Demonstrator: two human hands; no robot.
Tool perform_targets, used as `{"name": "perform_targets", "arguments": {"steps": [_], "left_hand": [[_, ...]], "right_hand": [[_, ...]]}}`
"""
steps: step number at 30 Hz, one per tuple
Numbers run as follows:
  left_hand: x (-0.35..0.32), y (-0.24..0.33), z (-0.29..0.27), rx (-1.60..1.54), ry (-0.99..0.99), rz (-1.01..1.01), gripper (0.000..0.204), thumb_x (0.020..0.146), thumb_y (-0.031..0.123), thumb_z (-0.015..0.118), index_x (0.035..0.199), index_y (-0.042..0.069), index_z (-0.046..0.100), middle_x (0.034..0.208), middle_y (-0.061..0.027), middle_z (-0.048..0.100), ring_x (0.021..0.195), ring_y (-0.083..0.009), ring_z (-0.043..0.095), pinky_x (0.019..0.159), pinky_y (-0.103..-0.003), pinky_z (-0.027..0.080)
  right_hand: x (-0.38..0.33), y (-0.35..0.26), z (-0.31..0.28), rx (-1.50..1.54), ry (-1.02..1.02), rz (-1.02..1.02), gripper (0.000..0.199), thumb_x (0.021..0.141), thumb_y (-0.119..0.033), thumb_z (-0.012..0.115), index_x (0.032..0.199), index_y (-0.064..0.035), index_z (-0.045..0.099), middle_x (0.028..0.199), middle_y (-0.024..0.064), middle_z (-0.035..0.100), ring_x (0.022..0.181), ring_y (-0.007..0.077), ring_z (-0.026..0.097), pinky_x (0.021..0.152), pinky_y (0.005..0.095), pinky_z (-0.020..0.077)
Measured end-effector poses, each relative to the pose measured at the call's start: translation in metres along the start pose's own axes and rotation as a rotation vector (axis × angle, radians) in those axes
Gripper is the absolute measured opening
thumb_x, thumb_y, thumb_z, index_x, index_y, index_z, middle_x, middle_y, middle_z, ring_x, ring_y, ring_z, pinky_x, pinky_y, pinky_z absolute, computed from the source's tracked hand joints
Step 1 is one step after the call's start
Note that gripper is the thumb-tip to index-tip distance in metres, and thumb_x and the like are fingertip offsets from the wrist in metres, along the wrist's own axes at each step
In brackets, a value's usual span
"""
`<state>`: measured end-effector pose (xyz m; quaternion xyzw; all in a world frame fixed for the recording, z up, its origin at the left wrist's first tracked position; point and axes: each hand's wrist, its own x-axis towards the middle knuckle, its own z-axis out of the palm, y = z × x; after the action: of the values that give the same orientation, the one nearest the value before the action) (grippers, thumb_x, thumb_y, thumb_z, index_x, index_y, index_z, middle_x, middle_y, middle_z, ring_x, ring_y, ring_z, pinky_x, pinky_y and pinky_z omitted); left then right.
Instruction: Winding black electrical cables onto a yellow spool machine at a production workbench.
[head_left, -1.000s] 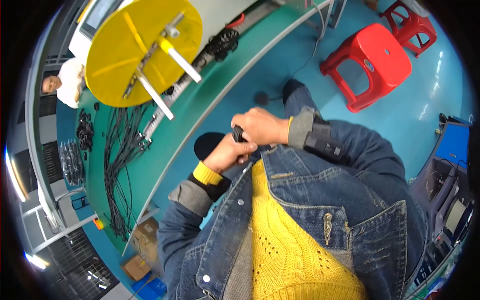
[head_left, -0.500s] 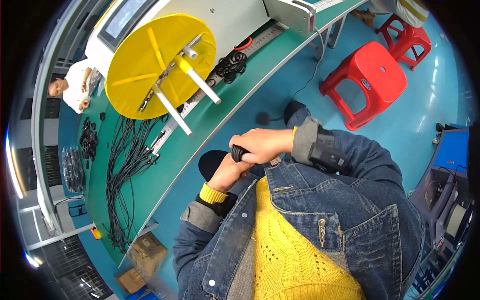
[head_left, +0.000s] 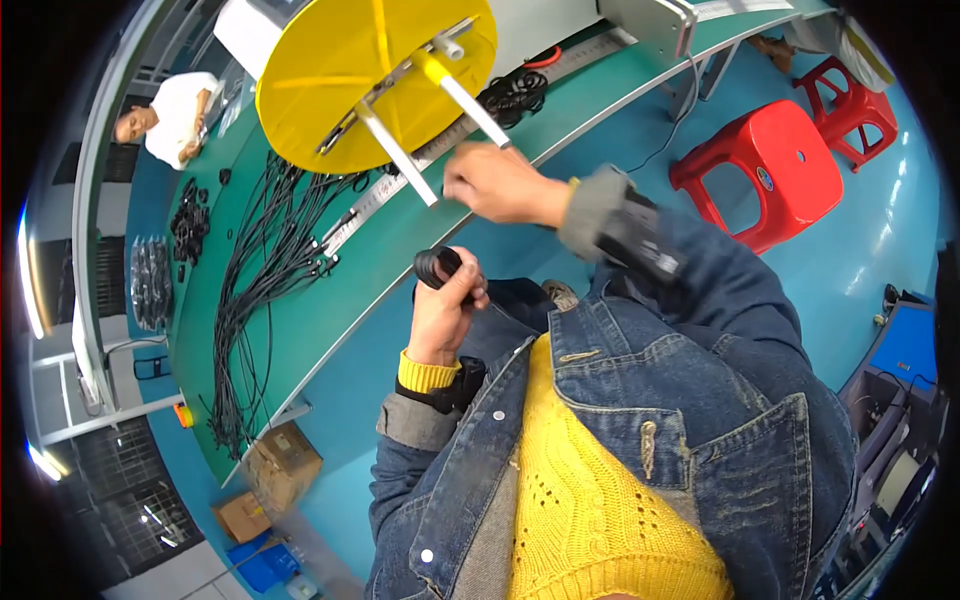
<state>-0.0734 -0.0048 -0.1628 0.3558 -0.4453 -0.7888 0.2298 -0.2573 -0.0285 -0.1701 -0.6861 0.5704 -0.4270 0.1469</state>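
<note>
A coiled black cable (head_left: pixel 437 264) sits in my left hand (head_left: pixel 442 318), its fingers and thumb wrapped round the loops. The hand is in front of the green table's near edge. Farther forward, my right hand (head_left: pixel 505 185) is apart from the coil, beside the ends of two pale rods, the left rod (head_left: pixel 395 155) and the right rod (head_left: pixel 470 102). Its bent fingers are smeared by motion, so whether they hold anything does not show. Both rods stick out from a large yellow disc (head_left: pixel 310 110) on the machine above the table.
Many long black cables (head_left: pixel 250 290) lie on the green table (head_left: pixel 310 335); a black cable bundle (head_left: pixel 515 95) lies beyond the disc. A metal ruler strip (head_left: pixel 350 228) follows the table. Red stools (head_left: pixel 770 170) stand right, cardboard boxes (head_left: pixel 285 465) lower left. Another person (head_left: pixel 180 120) sits across.
My right hand has come off the coil and moved forward toward the rods. My left hand keeps the coil. The view has shifted, with the disc now higher and farther right.
</note>
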Motion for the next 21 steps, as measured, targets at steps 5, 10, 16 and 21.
{"name": "perform_targets", "arguments": {"steps": [5, 10, 16, 21], "left_hand": [[0.008, 0.003, 0.013, -0.038, 0.052, 0.113, 0.011, 0.087, 0.012, 0.055, 0.087, 0.002, 0.052, 0.067, -0.0018, 0.047, 0.058, -0.0093, 0.045, 0.05, -0.024, 0.039], [0.007, 0.001, 0.046, 0.161, -0.106, -0.011, 0.009, 0.087, 0.012, 0.055, 0.086, 0.004, 0.049, 0.064, 0.0016, 0.043, 0.052, -0.0074, 0.04, 0.045, -0.023, 0.034], [0.013, -0.022, 0.029, 0.118, 0.044, 0.047, 0.009, 0.088, 0.01, 0.053, 0.085, 0.005, 0.046, 0.058, 0.0014, 0.041, 0.045, -0.0062, 0.038, 0.04, -0.02, 0.032], [0.02, -0.028, 0.031, 0.223, -0.14, 0.17, 0.007, 0.088, 0.009, 0.051, 0.086, 0.004, 0.046, 0.058, -0.0005, 0.042, 0.044, -0.0078, 0.039, 0.04, -0.021, 0.035]], "right_hand": [[-0.045, -0.017, -0.009, 0.913, -0.203, 0.37, 0.015, 0.08, -0.014, 0.059, 0.081, 0.0007, 0.064, 0.076, 0.0086, 0.065, 0.073, 0.0139, 0.059, 0.069, 0.0279, 0.0479], [-0.075, -0.016, -0.037, 0.819, -0.109, 0.425, 0.015, 0.083, -0.014, 0.058, 0.08, -0.0011, 0.064, 0.076, 0.0033, 0.064, 0.073, 0.0086, 0.057, 0.068, 0.0266, 0.0477], [-0.101, -0.014, -0.015, 0.83, 0.006, 0.388, 0.015, 0.082, -0.012, 0.059, 0.078, 0.0018, 0.06, 0.071, 0.0046, 0.062, 0.068, 0.0091, 0.054, 0.064, 0.0276, 0.0451], [-0.105, -0.021, -0.022, 0.739, 0.058, 0.43, 0.014, 0.082, -0.012, 0.059, 0.079, 0.0023, 0.06, 0.071, 0.0026, 0.06, 0.067, 0.0085, 0.053, 0.063, 0.0269, 0.0444]]}}
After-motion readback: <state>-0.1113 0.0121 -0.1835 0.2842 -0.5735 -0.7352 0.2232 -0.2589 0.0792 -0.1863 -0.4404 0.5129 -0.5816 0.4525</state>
